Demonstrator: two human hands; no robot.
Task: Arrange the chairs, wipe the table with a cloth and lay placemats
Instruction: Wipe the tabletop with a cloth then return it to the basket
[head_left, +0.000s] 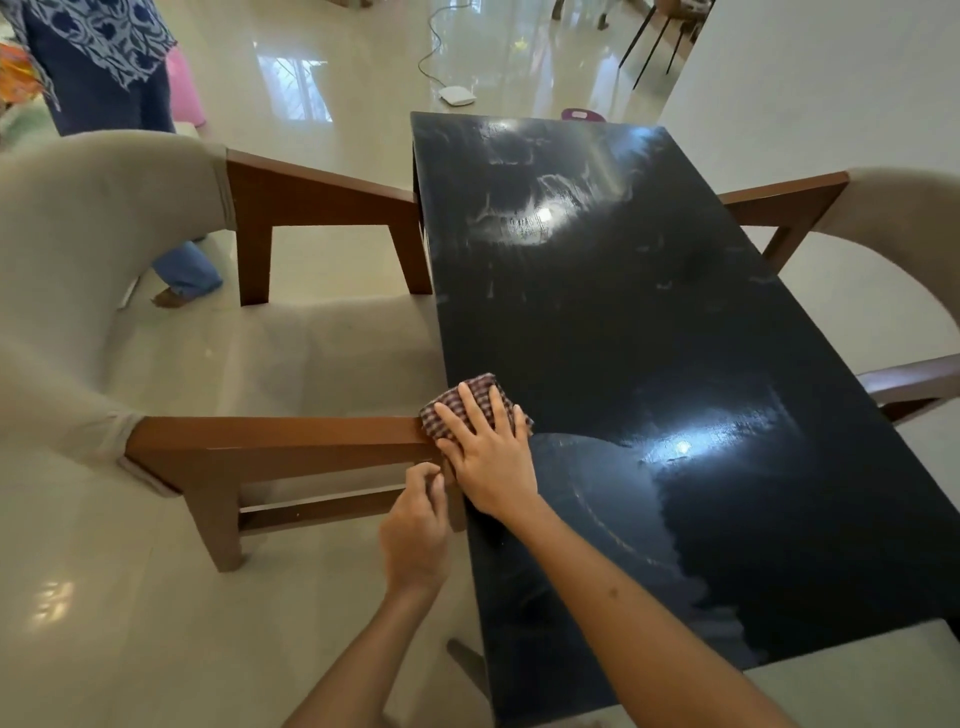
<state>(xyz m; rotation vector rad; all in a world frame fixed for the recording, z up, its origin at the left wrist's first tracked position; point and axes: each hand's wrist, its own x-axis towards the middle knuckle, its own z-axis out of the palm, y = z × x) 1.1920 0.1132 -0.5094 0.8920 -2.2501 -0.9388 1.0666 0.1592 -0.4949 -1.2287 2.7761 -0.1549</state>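
A glossy black table (649, 338) runs away from me, its top streaked with wipe marks. At its left edge my right hand (488, 457) presses flat on a checked red-and-white cloth (470, 397). My left hand (415, 525) is just below it, fingers curled at the front end of a chair's wooden armrest (280, 441); whether it grips the wood is unclear. That beige armchair (104, 291) stands against the table's left side. A second beige armchair (904, 244) stands on the right side.
A person in blue patterned clothes (104, 57) stands at the far left behind the left chair. A white device with a cable (457, 96) lies on the shiny floor beyond the table. A purple object (582, 114) shows behind the table's far edge.
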